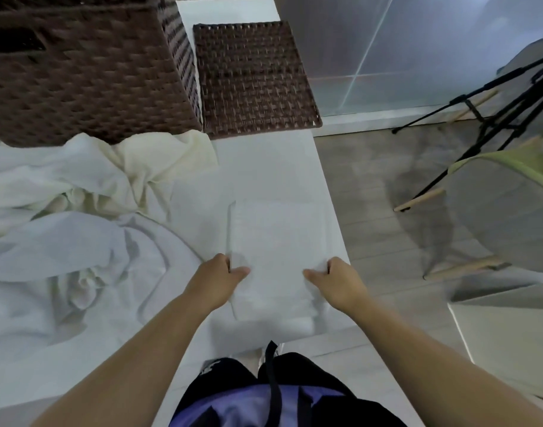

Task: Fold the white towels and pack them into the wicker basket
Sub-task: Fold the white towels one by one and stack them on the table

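Note:
A folded white towel (274, 238) lies flat on the white table (264, 161), near its front right corner. My left hand (220, 278) grips the towel's left edge, thumb on top. My right hand (338, 280) grips its right edge the same way. A heap of unfolded white and cream towels (79, 217) covers the table's left side. The dark brown wicker basket (79, 72) stands at the back left, seen from its side. Its flat woven lid (254, 78) lies on the table just right of it.
The table's right edge runs close beside the folded towel, with wooden floor beyond. A grey chair with a green cushion (504, 211) and a black tripod (492, 97) stand on the floor at the right.

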